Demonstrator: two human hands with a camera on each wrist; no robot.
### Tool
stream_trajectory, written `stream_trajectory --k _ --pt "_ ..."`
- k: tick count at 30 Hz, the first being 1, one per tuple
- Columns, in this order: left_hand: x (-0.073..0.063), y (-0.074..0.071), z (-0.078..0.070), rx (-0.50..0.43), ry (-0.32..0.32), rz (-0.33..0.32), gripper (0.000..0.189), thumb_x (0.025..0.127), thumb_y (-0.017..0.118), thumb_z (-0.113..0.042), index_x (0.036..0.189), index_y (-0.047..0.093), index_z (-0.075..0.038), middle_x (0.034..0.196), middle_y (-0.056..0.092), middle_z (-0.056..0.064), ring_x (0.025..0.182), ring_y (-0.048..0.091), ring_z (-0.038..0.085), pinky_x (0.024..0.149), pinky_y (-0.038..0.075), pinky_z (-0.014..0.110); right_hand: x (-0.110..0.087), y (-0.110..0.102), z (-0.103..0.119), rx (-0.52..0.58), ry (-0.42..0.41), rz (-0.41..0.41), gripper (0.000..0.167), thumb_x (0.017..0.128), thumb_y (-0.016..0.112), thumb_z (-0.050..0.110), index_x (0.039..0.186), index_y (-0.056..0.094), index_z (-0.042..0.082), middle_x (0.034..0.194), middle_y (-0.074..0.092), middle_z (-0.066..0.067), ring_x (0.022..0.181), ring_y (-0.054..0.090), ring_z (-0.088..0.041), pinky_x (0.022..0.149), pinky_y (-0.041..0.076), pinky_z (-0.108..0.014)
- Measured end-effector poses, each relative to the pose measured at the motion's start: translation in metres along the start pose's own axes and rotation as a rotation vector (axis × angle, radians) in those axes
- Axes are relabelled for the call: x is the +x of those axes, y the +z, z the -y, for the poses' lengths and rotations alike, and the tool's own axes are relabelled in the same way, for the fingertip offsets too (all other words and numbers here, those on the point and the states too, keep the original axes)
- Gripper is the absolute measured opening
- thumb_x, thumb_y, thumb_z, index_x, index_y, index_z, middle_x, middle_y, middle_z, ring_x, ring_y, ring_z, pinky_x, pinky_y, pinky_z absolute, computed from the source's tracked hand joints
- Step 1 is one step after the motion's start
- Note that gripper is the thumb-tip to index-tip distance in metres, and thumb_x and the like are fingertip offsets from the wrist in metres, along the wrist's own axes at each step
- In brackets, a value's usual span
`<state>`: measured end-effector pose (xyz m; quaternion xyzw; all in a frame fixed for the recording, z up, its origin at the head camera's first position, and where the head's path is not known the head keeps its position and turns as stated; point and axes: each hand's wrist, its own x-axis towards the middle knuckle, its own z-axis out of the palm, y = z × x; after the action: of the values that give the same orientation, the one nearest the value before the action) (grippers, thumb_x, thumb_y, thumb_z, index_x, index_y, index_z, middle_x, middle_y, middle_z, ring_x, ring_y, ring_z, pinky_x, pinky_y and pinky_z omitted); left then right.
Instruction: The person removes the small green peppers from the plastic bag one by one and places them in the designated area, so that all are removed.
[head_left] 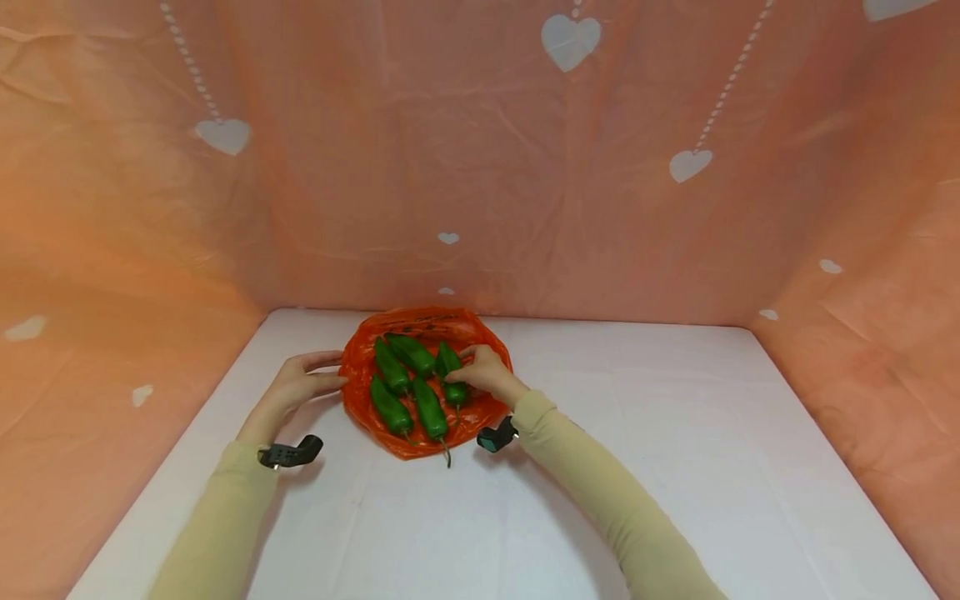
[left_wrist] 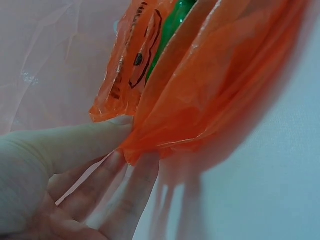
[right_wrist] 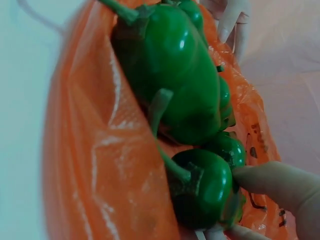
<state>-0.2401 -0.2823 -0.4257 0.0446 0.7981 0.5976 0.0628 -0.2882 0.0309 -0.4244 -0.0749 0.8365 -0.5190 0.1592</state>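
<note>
Several long green peppers (head_left: 430, 408) lie in an orange plastic bag (head_left: 405, 450), which is spread wide at its mouth. At the bag's left side, my left hand (head_left: 294, 387) pinches its rim between thumb and fingers, as the left wrist view confirms. My right hand (head_left: 487, 372) reaches over the bag's right side. It holds the rightmost pepper (right_wrist: 205, 187), with the thumb on one side and fingertips partly hidden beneath it. A larger-looking pepper (right_wrist: 167, 70) lies beside that one in the right wrist view. One stem hangs over the bag's near edge.
A white-covered table (head_left: 637, 400) bears the bag near its back edge. Orange fabric (head_left: 480, 183) with white hearts stands behind the table and along both sides. Black cameras (head_left: 292, 452) are strapped to both wrists.
</note>
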Motion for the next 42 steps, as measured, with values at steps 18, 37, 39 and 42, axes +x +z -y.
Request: stream_trajectory --k 18,37,39,42 --pt "0.003 0.002 -0.001 0.103 -0.003 -0.031 0.056 0.090 0.065 -0.008 0.138 0.042 0.010 0.135 0.046 0.030 0.102 0.064 0.023 0.084 0.054 0.032 -0.014 -0.016 0.007 0.197 0.012 0.103 0.058 0.083 0.073 0.011 0.134 0.048 0.001 0.116 0.058 -0.017 0.091 0.064 -0.025 0.072 0.058 -0.040" --pt "0.007 0.002 0.000 0.107 -0.003 -0.031 0.056 0.089 0.065 -0.007 0.138 0.043 0.009 0.135 0.046 0.030 0.097 0.065 0.018 0.081 0.055 0.031 -0.044 -0.064 0.022 0.257 -0.055 0.109 0.058 0.086 0.070 0.012 0.139 0.046 0.010 0.121 0.054 -0.019 0.091 0.064 -0.027 0.076 0.057 -0.041" --pt "0.007 0.001 -0.001 0.100 0.003 -0.029 0.055 0.090 0.065 -0.006 0.137 0.043 0.009 0.135 0.046 0.031 0.098 0.065 0.020 0.082 0.055 0.032 -0.046 -0.071 0.021 0.282 -0.066 0.104 0.058 0.087 0.070 0.012 0.139 0.047 0.011 0.120 0.055 -0.019 0.094 0.063 -0.029 0.077 0.057 -0.042" --pt "0.007 0.000 -0.002 0.086 -0.001 -0.020 0.053 0.090 0.063 -0.005 0.138 0.042 0.009 0.135 0.045 0.031 0.101 0.064 0.026 0.084 0.054 0.034 -0.048 -0.081 0.019 0.326 -0.071 0.100 0.059 0.087 0.069 0.011 0.140 0.045 0.010 0.119 0.056 -0.020 0.098 0.062 -0.033 0.079 0.056 -0.046"
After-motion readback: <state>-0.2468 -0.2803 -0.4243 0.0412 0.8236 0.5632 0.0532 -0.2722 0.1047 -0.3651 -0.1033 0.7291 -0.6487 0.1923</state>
